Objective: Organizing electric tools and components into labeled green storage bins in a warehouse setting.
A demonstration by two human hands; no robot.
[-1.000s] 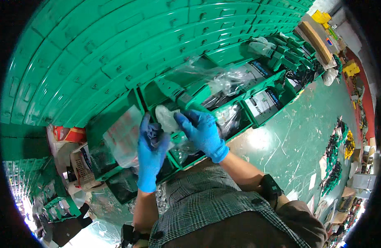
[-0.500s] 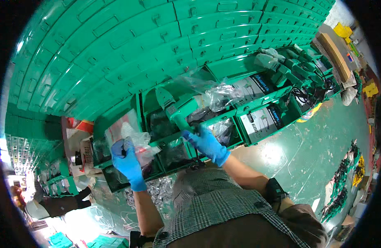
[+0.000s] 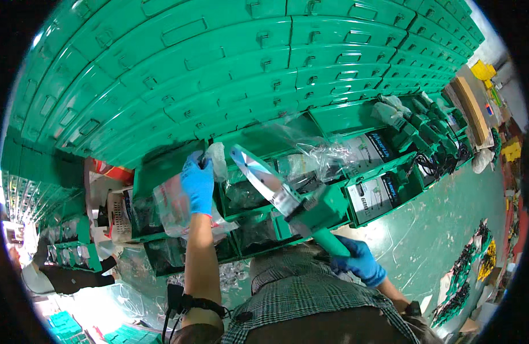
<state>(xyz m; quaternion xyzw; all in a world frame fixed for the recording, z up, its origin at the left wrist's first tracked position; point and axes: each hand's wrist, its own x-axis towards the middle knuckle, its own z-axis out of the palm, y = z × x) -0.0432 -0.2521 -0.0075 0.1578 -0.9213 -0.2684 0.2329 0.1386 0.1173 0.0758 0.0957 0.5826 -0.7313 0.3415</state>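
- Step in hand, judged from the layout: unpacking or bagging a green power tool (image 3: 299, 200) over a row of open green cases (image 3: 241, 198), with the tool lifted clear of the clear plastic bag (image 3: 178, 203).
- Right hand (image 3: 359, 261), in a blue glove, low and near the body, fingers closed round the green handle of the tool; silvery flat plate at the far end angled up and to the left, above the case row.
- Left hand (image 3: 197, 183), also blue-gloved, reached up to the near edge of an open case at the left of the row; fingers curled shut, pinching the crumpled top of the clear plastic bag.
- Bag hanging down over the front edge of that case, well apart from the tool's handle, close to its plate end.
- Next move, as a judgement: likely calls for a firm hold on the handle and a steady hold on the bag mouth, so plate and film do not snag.
- Behind, a wall of stacked closed green cases (image 3: 218, 69); further open cases to the right with boxed contents.
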